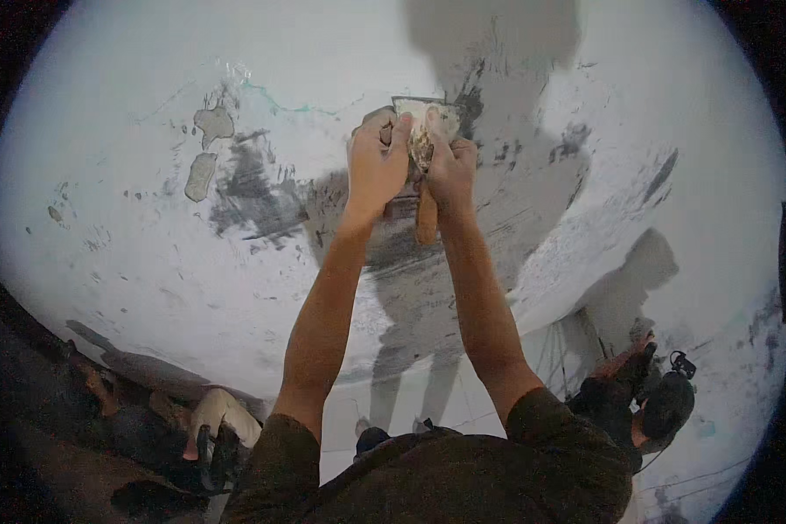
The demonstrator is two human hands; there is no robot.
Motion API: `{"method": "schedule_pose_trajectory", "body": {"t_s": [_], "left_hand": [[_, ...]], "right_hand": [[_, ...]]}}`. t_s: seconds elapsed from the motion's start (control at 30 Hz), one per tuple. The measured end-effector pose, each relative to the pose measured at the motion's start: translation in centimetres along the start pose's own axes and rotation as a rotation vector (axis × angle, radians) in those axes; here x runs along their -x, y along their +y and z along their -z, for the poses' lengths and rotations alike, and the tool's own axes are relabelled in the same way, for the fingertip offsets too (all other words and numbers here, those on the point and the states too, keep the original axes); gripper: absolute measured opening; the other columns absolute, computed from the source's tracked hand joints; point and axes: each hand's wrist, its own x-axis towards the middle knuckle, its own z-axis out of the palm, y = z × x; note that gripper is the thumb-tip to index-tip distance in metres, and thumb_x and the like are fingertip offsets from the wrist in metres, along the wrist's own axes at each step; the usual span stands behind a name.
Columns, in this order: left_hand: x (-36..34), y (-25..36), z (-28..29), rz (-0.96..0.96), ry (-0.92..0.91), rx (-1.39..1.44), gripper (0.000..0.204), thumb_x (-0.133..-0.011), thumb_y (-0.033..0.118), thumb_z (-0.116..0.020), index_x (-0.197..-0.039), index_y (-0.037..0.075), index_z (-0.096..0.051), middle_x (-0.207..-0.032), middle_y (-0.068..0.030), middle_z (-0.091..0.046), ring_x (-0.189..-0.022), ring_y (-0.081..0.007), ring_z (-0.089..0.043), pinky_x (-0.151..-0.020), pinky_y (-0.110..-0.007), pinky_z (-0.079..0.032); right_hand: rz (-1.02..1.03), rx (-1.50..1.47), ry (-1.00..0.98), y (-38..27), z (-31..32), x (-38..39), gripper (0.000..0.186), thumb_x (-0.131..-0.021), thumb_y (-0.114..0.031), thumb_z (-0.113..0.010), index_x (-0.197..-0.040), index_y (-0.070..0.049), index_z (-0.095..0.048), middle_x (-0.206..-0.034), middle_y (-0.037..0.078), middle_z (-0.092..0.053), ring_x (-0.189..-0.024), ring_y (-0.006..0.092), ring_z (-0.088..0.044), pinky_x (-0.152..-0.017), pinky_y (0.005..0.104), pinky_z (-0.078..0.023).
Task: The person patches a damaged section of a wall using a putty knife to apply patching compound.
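A putty knife (425,218) with a wooden handle is held blade up before me. Its wide blade (417,131) is smeared with pale filler and brown rust-like marks. My left hand (379,166) is closed at the blade's left edge, thumb pointing up along it. On the other side, my right hand (453,170) grips blade and upper handle, its thumb lying on the blade's face. The handle hangs below between my wrists. Behind the hands is a white wall (279,157) with dark grey smears; whether the blade touches it I cannot tell.
Two bare grey patches (201,175) and a thin greenish crack line (301,109) mark the wall to the left. A person (664,406) in dark clothes works at the lower right. Other people (223,419) are at the lower left. Pale floor (463,397) lies below.
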Motion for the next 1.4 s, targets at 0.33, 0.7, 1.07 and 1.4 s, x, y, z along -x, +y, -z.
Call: {"method": "schedule_pose_trajectory", "body": {"t_s": [0.33,0.7,1.07,1.4], "left_hand": [[0.4,-0.7,-0.2,0.041,0.003,-0.018,0.033,-0.09,0.02,-0.059,-0.067,-0.001,-0.049,-0.052,-0.0126,-0.043,-0.048,-0.0255,-0.037,-0.051,-0.038,-0.034],[0.3,0.7,-0.9,0.051,-0.021,-0.083,0.033,-0.091,0.019,-0.057,-0.067,-0.002,-0.049,-0.052,-0.0121,-0.041,-0.048,-0.0197,-0.036,-0.049,-0.035,-0.033],[-0.2,0.1,-1.0,0.004,-0.027,-0.068,0.034,-0.094,0.027,-0.057,-0.072,0.001,-0.05,-0.053,0.0008,-0.038,-0.051,-0.0084,-0.032,-0.048,-0.028,-0.029],[0.1,-0.2,-1.4,-0.09,0.024,-0.064,0.033,-0.091,0.022,-0.057,-0.068,-0.001,-0.051,-0.052,-0.0109,-0.043,-0.048,-0.0198,-0.036,-0.049,-0.035,-0.034]], "right_hand": [[0.125,0.182,0.023,3.8,1.2,-0.9,0.035,-0.096,-0.026,-0.053,-0.071,-0.002,-0.059,-0.058,-0.005,-0.049,-0.049,0.0043,-0.039,-0.044,0.0258,-0.032],[-0.048,0.055,0.066,1.4,1.4,-0.6,0.046,-0.095,-0.029,-0.056,-0.059,-0.001,-0.05,-0.051,-0.004,-0.044,-0.049,0.0063,-0.036,-0.045,0.031,-0.03],[-0.064,-0.027,0.016,1.0,1.5,-0.8,0.038,-0.097,-0.027,-0.054,-0.064,-0.006,-0.053,-0.058,-0.006,-0.047,-0.051,0.0042,-0.037,-0.045,0.0268,-0.028],[0.088,0.107,0.006,2.2,2.5,-1.3,0.04,-0.096,-0.028,-0.055,-0.066,-0.002,-0.057,-0.057,-0.003,-0.05,-0.05,0.005,-0.038,-0.044,0.0287,-0.029]]}}
